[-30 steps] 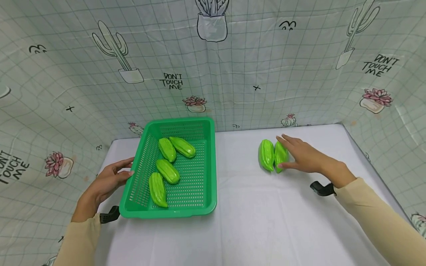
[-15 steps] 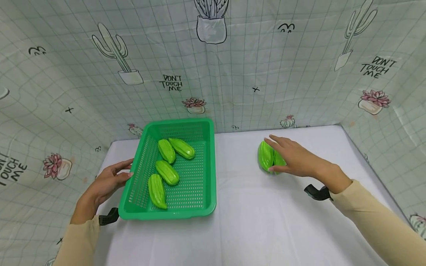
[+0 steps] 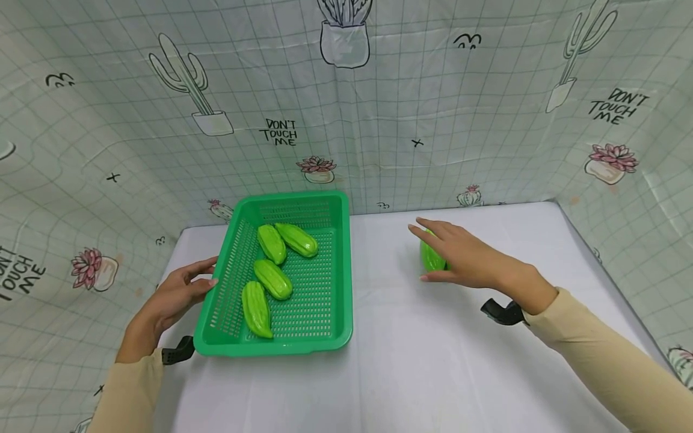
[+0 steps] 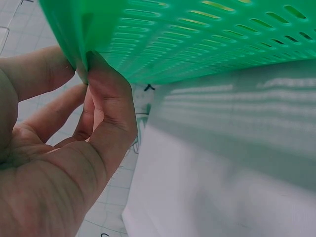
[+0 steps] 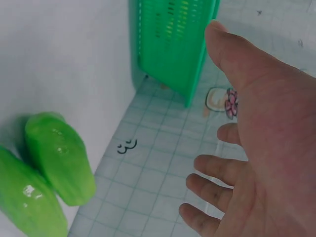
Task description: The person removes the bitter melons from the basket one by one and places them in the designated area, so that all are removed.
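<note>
Chayote-like green gourds (image 3: 431, 257) lie as a pair on the white table (image 3: 411, 361), right of the green basket (image 3: 343, 282), which already holds four more of them (image 3: 275, 279). The step in hand looks like the reach for the pair: the right hand (image 3: 460, 258) hovers over them with fingers spread and straight, gripping nothing; in the right wrist view the two gourds (image 5: 59, 158) sit apart from the palm (image 5: 266, 148). The next move probably calls for lowering and curling those fingers round the nearer gourd. The left hand (image 3: 173, 294) steadies the basket, its thumb and fingers pinching the rim (image 4: 84, 59) at the left wall.
</note>
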Motion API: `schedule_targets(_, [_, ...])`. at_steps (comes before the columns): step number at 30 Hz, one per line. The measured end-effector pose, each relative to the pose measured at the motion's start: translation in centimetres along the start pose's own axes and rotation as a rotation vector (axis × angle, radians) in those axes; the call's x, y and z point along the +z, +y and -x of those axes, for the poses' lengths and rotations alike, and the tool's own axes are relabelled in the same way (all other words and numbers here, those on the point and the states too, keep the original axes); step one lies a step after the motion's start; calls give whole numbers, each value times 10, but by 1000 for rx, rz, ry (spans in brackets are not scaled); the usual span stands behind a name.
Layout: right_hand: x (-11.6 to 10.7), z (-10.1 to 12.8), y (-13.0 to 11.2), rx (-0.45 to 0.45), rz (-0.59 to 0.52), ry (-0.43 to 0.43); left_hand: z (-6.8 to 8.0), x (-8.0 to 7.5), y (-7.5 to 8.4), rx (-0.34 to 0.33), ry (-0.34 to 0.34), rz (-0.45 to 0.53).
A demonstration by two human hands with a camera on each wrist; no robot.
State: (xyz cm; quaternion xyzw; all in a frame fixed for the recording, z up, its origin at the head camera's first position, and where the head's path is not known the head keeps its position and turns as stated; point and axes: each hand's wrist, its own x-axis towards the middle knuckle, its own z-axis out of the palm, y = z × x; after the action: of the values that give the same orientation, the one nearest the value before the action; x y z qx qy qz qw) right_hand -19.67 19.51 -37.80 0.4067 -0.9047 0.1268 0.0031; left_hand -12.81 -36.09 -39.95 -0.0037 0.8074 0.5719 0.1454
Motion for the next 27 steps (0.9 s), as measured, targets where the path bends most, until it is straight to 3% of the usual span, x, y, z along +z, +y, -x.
schedule_targets(27, [0,-50,-33,-93,59,-29,2,1,2,2,-8,2])
